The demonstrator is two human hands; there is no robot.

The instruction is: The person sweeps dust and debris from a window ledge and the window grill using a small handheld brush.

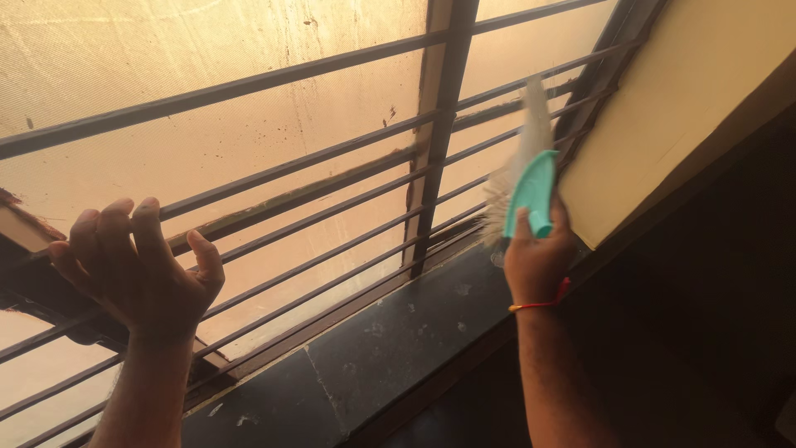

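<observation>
My right hand grips a teal plastic scrub brush with pale bristles, held up against the horizontal bars of a dark metal window grille near the right end of the window. A red thread circles that wrist. My left hand rests on the grille bars at the lower left, fingers curled over a bar. Behind the bars is a fine mesh screen glowing orange-tan.
A dark stone sill with pale specks runs below the grille. A vertical frame post divides the window. A cream wall panel stands at the right, with deep shadow beneath it.
</observation>
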